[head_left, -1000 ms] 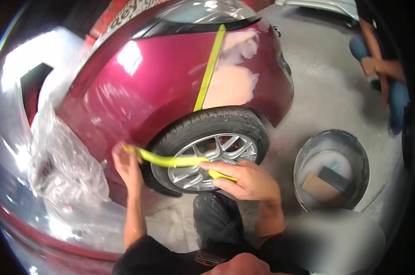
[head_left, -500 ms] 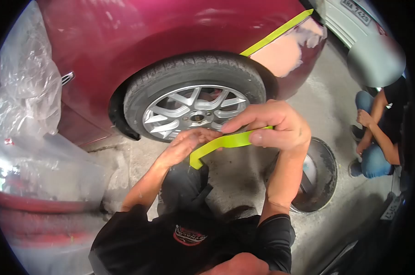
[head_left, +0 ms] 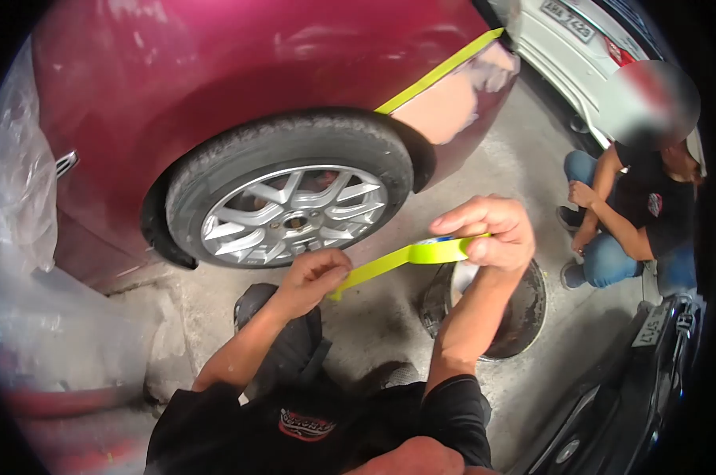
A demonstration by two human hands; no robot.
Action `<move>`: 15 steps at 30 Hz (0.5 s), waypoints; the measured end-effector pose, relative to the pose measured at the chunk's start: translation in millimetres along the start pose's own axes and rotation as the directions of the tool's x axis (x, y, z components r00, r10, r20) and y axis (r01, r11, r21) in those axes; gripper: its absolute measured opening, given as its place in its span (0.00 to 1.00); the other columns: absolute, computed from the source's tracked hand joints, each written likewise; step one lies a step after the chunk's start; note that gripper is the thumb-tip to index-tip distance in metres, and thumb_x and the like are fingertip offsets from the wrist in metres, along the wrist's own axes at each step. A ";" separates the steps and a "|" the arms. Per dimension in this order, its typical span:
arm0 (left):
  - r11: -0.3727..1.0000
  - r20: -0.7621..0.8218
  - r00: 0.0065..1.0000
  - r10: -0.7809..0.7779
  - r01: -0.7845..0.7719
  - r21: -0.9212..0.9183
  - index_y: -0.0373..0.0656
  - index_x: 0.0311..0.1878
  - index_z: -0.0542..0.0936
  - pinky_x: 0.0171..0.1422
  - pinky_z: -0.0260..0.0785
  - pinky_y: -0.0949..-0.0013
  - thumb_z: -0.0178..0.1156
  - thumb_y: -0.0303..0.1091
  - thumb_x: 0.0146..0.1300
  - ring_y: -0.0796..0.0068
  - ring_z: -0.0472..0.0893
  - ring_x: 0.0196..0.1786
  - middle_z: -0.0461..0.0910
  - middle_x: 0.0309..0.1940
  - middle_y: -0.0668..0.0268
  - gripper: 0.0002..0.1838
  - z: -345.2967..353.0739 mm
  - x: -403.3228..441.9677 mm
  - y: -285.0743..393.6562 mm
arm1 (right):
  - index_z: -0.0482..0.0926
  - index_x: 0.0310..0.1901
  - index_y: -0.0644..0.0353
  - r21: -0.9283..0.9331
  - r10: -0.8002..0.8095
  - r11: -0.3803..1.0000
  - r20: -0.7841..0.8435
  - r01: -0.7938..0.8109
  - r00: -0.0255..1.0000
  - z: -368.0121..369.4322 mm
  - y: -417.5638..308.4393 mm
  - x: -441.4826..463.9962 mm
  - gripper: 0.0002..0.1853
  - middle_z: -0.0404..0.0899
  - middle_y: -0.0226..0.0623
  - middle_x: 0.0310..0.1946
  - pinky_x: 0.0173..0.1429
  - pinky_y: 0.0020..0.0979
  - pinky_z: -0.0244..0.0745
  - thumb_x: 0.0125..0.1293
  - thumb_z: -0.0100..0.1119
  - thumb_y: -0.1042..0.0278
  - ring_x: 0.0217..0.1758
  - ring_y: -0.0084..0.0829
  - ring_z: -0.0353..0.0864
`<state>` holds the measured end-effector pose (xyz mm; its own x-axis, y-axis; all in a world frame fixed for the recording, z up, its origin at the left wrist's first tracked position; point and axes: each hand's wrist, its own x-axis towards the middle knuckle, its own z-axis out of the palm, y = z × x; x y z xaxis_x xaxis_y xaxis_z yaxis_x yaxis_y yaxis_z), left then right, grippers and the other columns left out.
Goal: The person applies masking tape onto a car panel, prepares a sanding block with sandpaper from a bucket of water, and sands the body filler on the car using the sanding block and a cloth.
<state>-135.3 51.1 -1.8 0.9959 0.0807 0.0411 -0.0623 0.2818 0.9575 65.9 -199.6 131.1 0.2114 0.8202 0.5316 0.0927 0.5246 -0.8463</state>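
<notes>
My right hand (head_left: 496, 237) grips a roll of yellow-green masking tape (head_left: 439, 252) between thumb and fingers, and a bit of blue shows at its core. A strip pulled from the roll (head_left: 377, 271) runs down to my left hand (head_left: 314, 281), whose thumb and fingers pinch it near its loose end. Both hands are in front of the silver wheel (head_left: 296, 224) of a dark red car (head_left: 239, 71). On the car's rear corner, a line of the same tape (head_left: 445, 70) borders a pale sanded patch (head_left: 441, 111).
A round dark tub (head_left: 532, 317) stands on the concrete floor below my right forearm. Clear plastic sheeting (head_left: 17, 174) hangs at the left. To the right, a person (head_left: 635, 198) crouches near a white car (head_left: 552, 59). A black bumper with a plate (head_left: 611, 396) lies lower right.
The view has swung to the right. My left hand has closed into a pinch on the strip, and the tape is stretched straighter between my hands.
</notes>
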 end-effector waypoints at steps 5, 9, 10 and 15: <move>0.858 -0.258 0.949 -0.180 0.023 -0.514 0.38 0.43 0.82 0.40 0.65 0.73 0.55 0.28 0.79 0.78 0.69 0.32 0.79 0.38 0.68 0.08 -3.3 18.9 -38.2 | 0.87 0.50 0.77 -0.382 0.031 0.924 0.126 0.020 0.992 26.5 -9.7 10.9 0.17 0.91 0.54 0.40 0.40 0.32 0.82 0.68 0.71 0.69 0.34 0.38 0.92; 0.953 -0.394 0.869 -0.301 0.261 -0.151 0.38 0.44 0.85 0.41 0.69 0.70 0.62 0.31 0.75 0.77 0.78 0.36 0.82 0.39 0.68 0.07 -30.8 9.0 -72.7 | 0.84 0.49 0.81 -0.268 -0.409 0.883 -0.042 0.384 0.911 13.7 -18.8 -29.1 0.18 0.89 0.54 0.32 0.31 0.32 0.78 0.68 0.70 0.70 0.26 0.34 0.87; 0.982 -0.368 0.919 -0.144 0.179 0.063 0.39 0.45 0.86 0.41 0.70 0.69 0.63 0.32 0.74 0.76 0.79 0.36 0.82 0.37 0.68 0.07 -21.1 6.6 -81.1 | 0.81 0.55 0.86 -0.340 -0.342 0.893 -0.084 0.296 0.936 12.9 -29.3 -40.3 0.21 0.90 0.57 0.38 0.37 0.33 0.80 0.68 0.68 0.74 0.33 0.32 0.90; 0.403 0.124 0.961 0.247 -0.219 0.889 0.42 0.47 0.86 0.50 0.75 0.70 0.70 0.39 0.70 0.75 0.84 0.44 0.84 0.35 0.67 0.11 -1.1 17.3 -85.3 | 0.79 0.60 0.83 -0.396 -0.167 0.918 -0.317 0.029 0.934 17.5 -29.0 -53.0 0.22 0.79 0.32 0.23 0.32 0.24 0.67 0.70 0.65 0.73 0.22 0.18 0.73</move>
<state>-112.8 29.6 -83.1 0.9497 0.0282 0.3118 -0.1847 -0.7537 0.6308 35.0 -254.3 128.0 0.4903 0.6060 0.6264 0.4768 0.4151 -0.7748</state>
